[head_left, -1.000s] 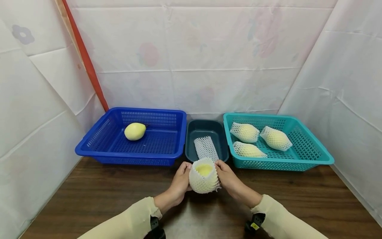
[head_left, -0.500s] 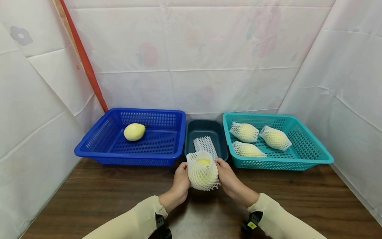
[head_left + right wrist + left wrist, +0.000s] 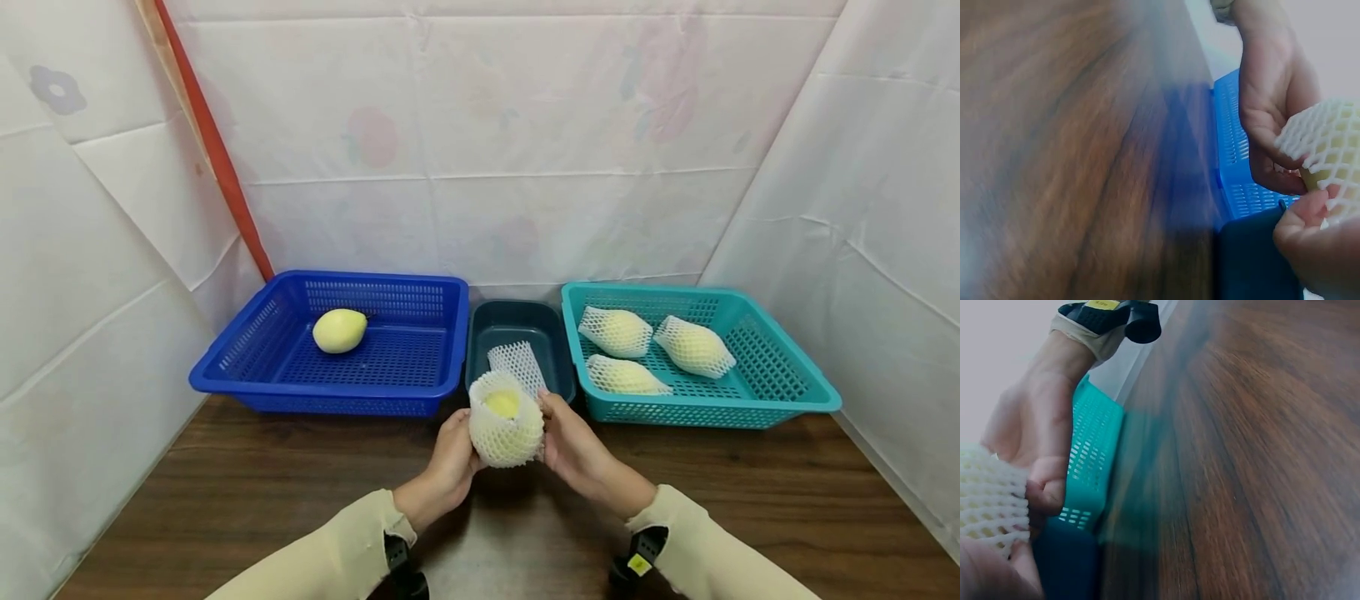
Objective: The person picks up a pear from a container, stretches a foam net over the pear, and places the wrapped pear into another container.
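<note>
A pale yellow pear [image 3: 501, 405] sits inside a white foam net sleeve [image 3: 508, 442] in front of me; its top shows through the sleeve's open end. My left hand [image 3: 450, 465] grips the netted pear from the left side. On the other side my right hand [image 3: 579, 454] pinches the sleeve's lower edge, and in the right wrist view its fingers [image 3: 1310, 209] are at the net's rim. A bit of bare fruit shows under that rim. Another foam net sleeve [image 3: 519, 363] lies flat in the dark teal tray [image 3: 560, 333] just behind.
At the left stands a blue basket [image 3: 405, 387] with one bare pear [image 3: 340, 331]. A turquoise basket [image 3: 780, 400] at the right holds 3 netted pears [image 3: 693, 348]. White cloth [image 3: 465, 125] hangs behind and along both sides of the wooden table [image 3: 300, 475].
The netted pear has risen slightly away from me and tilted. My right hand has shifted a little, and the sleeve now sits lower around the fruit's right side.
</note>
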Motion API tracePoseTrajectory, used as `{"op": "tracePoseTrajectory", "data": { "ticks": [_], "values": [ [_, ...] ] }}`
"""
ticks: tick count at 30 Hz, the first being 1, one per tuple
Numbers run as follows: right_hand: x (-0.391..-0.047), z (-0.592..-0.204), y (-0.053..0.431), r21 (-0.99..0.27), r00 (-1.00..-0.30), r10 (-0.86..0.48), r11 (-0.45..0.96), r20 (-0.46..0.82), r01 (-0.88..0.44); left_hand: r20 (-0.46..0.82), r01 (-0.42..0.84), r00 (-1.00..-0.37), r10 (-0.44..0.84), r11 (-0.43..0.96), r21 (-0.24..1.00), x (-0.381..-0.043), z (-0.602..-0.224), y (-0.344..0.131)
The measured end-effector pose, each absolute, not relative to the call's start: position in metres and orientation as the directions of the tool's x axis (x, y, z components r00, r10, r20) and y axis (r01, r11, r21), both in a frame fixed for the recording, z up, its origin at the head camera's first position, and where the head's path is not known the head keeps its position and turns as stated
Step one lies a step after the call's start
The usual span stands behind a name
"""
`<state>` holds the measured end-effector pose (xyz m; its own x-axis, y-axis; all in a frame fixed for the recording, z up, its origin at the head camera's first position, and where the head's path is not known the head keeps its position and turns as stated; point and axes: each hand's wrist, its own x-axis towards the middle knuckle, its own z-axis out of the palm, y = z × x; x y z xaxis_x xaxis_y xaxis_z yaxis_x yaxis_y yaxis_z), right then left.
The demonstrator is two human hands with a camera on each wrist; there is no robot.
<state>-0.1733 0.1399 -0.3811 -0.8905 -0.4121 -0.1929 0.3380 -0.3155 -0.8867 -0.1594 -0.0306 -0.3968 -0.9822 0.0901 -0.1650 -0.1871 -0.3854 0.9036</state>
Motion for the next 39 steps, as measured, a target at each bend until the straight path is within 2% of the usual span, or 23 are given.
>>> {"op": "tracePoseTrajectory", "data": {
  "ticks": [3, 6, 16, 21, 32, 39],
  "values": [
    [-0.172, -0.380, 0.143, -0.836, -0.841, -0.512, -0.376, -0.173, 0.401, -0.160, -0.165, -0.986, 0.047, -0.412, 0.896, -0.160, -0.396, -0.031],
    [-0.172, -0.381, 0.144, -0.801, -0.825, -0.536, -0.409, -0.177, 0.438, -0.161, -0.152, -0.987, 0.015, -0.437, 0.887, -0.161, -0.395, -0.030],
    [-0.173, -0.387, 0.147, -0.772, -0.836, -0.526, -0.464, -0.155, 0.435, -0.164, -0.138, -0.986, -0.018, -0.459, 0.878, -0.161, -0.399, -0.029],
    [-0.172, -0.389, 0.147, -0.755, -0.850, -0.506, -0.496, -0.149, 0.428, -0.174, -0.156, -0.985, 0.006, -0.469, 0.869, -0.162, -0.400, -0.031],
    [-0.173, -0.395, 0.145, -0.791, -0.887, -0.451, -0.506, -0.096, 0.343, -0.163, -0.143, -0.987, 0.002, -0.492, 0.859, -0.165, -0.393, -0.027],
    [-0.173, -0.397, 0.147, -0.778, -0.870, -0.487, -0.515, -0.081, 0.360, -0.147, -0.136, -0.989, 0.016, -0.493, 0.859, -0.166, -0.391, -0.027]
  ]
}}
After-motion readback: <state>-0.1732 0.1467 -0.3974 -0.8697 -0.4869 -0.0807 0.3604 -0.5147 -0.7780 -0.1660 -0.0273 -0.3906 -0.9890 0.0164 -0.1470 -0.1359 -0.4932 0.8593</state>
